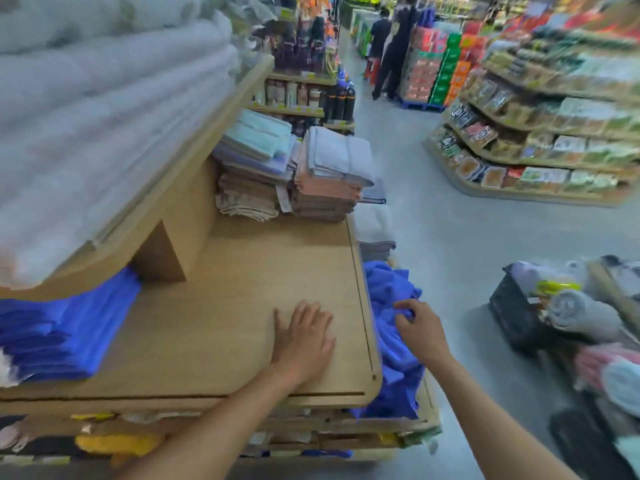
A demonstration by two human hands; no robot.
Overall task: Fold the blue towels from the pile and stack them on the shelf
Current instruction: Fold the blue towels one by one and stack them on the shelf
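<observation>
A loose pile of blue towels [393,341] lies on a lower ledge just past the right edge of the wooden shelf [242,306]. My right hand [420,329] reaches onto this pile with its fingers curled into the cloth. Flat on the shelf board near that edge rests my left hand [303,341], fingers straight and holding nothing. A stack of folded blue towels [65,334] sits at the left of the same shelf, partly under the upper board.
Folded towel stacks in beige, pink and grey [294,178] stand at the back of the shelf. White bedding [104,116] fills the upper level. A black basket with rolled towels [540,313] stands on the aisle floor at right. People [391,46] stand far down the aisle.
</observation>
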